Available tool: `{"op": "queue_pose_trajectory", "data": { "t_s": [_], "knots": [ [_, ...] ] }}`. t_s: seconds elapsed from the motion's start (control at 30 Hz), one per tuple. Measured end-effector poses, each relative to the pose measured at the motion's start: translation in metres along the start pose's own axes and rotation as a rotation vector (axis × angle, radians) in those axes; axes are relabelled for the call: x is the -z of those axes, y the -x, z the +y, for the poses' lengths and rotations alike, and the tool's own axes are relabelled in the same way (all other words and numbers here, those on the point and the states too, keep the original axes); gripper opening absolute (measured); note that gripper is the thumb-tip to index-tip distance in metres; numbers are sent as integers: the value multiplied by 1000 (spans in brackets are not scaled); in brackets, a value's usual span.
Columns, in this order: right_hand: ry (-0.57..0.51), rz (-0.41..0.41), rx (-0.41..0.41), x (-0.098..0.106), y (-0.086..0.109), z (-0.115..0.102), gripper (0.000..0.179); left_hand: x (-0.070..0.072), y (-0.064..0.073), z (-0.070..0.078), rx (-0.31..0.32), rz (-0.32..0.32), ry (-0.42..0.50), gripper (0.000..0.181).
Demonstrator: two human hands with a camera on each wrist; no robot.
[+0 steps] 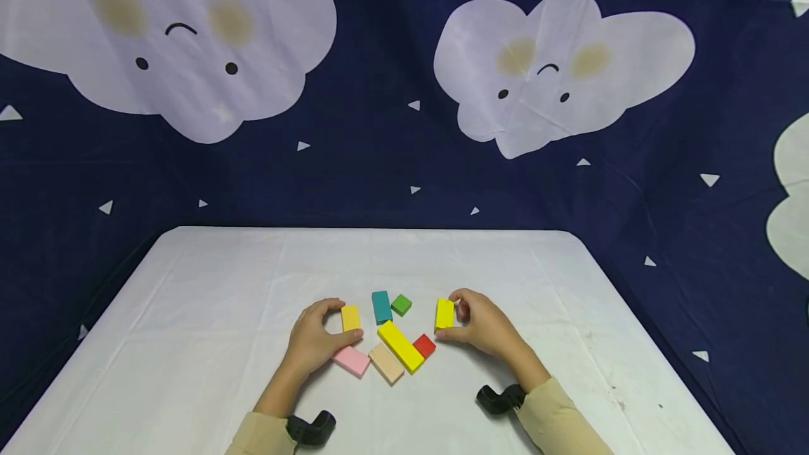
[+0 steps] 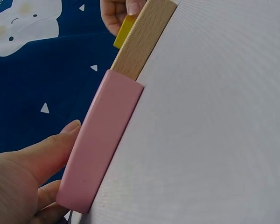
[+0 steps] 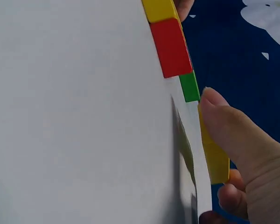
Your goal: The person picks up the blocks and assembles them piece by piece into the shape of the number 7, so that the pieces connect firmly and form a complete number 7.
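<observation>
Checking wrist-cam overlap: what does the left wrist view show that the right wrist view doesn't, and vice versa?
Left wrist only: the pink block and the bare wooden block.

Right wrist only: the red block, the green block and an end of the long yellow block.

Both: the yellow block in the right hand, at least part of the left hand, the white tabletop and the dark blue backdrop with a white cloud.
</observation>
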State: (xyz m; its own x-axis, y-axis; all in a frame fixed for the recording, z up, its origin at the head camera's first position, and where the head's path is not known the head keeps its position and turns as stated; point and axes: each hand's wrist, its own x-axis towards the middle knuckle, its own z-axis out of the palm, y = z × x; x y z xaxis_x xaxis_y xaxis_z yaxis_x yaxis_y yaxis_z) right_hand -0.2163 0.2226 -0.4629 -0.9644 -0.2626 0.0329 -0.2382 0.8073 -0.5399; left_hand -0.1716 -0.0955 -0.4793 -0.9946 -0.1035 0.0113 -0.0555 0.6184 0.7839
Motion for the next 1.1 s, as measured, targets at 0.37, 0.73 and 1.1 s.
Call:
{"op": "queue_pose_trajectory", "data": {
  "t_s": [0.37,0.73,1.1],
  "knots": [
    [71,44,-87,4,34,3,71,1,0,0,3,-1,-12,65],
    [150,53,-89,-1,61,-2,73,1,0,1,-2,-4,-19,66],
    [177,70,-85,-13,79,-8,73,1,1,1,-17,-11,-2,66]
  ]
}}
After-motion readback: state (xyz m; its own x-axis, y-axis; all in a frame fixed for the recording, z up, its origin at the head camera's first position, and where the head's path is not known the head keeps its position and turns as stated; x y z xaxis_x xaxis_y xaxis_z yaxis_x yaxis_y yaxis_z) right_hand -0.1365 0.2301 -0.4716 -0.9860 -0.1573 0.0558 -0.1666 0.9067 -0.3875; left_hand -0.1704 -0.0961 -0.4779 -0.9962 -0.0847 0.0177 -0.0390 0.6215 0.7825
